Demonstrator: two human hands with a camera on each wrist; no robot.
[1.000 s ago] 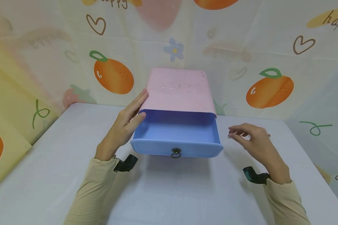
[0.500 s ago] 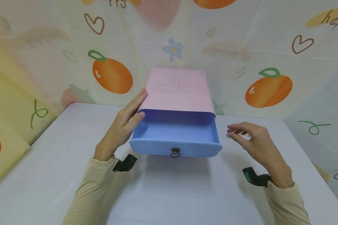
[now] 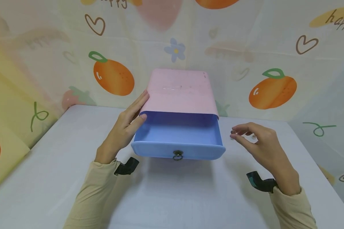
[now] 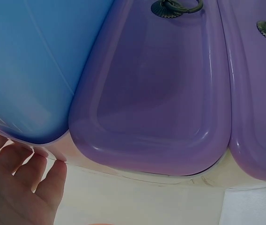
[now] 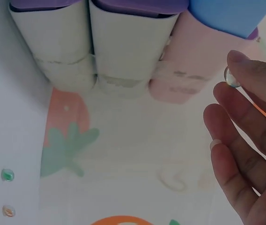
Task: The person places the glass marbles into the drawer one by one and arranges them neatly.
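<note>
A pink drawer unit (image 3: 183, 90) stands against the back cloth with its blue top drawer (image 3: 177, 150) pulled out. Nothing lies on the visible floor of that drawer. My left hand (image 3: 118, 132) rests along the unit's left side, fingers straight, thumb by the front edge of the pink casing. To the right of the drawer, my right hand (image 3: 259, 140) is raised above the table. Between thumb and index finger it pinches a small clear glass marble (image 5: 232, 78); the other fingers are loosely bent.
Below the blue drawer are two closed purple drawers (image 4: 156, 89) with ring pulls. On the white table (image 3: 172, 197) lie a green-centred marble (image 5: 7, 175) and an orange-centred marble (image 5: 8, 211). A cloth printed with oranges (image 3: 272, 92) hangs behind.
My right hand has risen slightly and tilted, and a marble behind its fingers now shows. The left hand and the open drawer stay as they were; the head view shifts a little.
</note>
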